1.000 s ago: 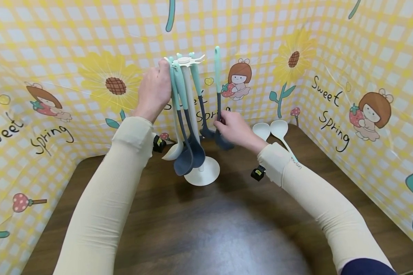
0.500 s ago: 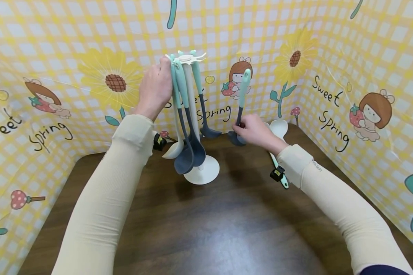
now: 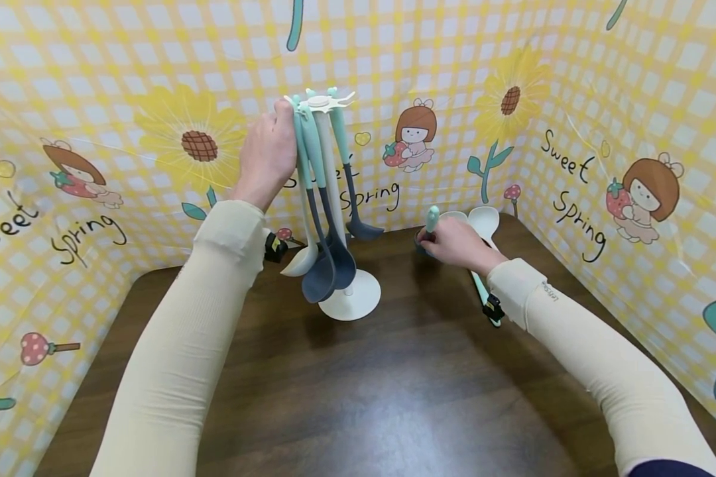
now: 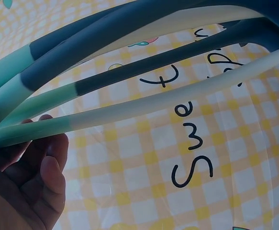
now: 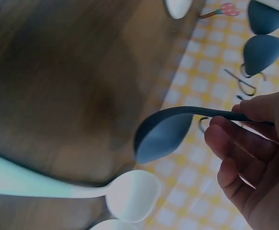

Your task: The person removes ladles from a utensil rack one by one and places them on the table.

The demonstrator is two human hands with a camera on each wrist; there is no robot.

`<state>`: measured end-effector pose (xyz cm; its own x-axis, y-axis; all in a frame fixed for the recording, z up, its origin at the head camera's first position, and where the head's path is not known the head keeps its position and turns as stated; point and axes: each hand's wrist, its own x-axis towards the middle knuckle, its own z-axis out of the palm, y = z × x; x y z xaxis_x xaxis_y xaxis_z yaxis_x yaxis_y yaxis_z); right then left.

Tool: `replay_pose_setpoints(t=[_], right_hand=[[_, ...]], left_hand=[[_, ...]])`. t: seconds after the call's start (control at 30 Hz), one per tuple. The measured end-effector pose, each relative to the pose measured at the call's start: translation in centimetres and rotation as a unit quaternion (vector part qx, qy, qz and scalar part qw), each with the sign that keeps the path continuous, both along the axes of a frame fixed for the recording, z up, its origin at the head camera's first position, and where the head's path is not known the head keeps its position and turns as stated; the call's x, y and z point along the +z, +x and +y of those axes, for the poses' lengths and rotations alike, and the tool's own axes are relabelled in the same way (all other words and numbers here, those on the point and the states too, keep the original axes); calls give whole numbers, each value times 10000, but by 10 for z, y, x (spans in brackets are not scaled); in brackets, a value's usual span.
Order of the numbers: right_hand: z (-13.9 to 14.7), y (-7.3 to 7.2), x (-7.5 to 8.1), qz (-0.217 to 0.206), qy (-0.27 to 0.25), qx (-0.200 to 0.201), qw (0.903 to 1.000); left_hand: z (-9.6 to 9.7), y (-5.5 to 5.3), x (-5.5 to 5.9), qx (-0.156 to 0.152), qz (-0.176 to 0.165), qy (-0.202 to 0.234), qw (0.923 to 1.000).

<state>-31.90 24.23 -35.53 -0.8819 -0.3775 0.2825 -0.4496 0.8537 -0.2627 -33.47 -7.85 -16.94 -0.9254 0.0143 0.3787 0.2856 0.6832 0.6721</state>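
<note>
Head view: how far along?
"Partway, I'd judge: two white spoons [image 3: 484, 221] lie down, right hand [image 3: 458, 245] pinches a dark ladle [image 5: 165, 136] near them. Left hand [image 3: 266, 156] grips the rack [image 3: 351, 307]; four hanging utensils [image 3: 319, 281] remain."

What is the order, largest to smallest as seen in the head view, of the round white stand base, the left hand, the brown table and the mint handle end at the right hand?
1. Brown table
2. Left hand
3. Round white stand base
4. Mint handle end, counting only what shows
</note>
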Motion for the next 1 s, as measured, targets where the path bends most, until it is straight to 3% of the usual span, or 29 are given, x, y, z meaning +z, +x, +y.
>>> replay_pose_setpoints(t=[0.1,0.37,0.63,1.0], right_hand=[[5,-1,-10,-53,138,32,9999],[12,-3,-33,280,894,279,9952],[13,-7,-46,385,1962,163,9797],[20,-13,-60,1028,2568,463,9599]], left_hand=[[0,0,0,-2,-20,-9,10000],[1,1,-1,17,2,-22,10000],[1,0,-1,-54,68,92,9999],[3,-2,0,39,25,134,9999]])
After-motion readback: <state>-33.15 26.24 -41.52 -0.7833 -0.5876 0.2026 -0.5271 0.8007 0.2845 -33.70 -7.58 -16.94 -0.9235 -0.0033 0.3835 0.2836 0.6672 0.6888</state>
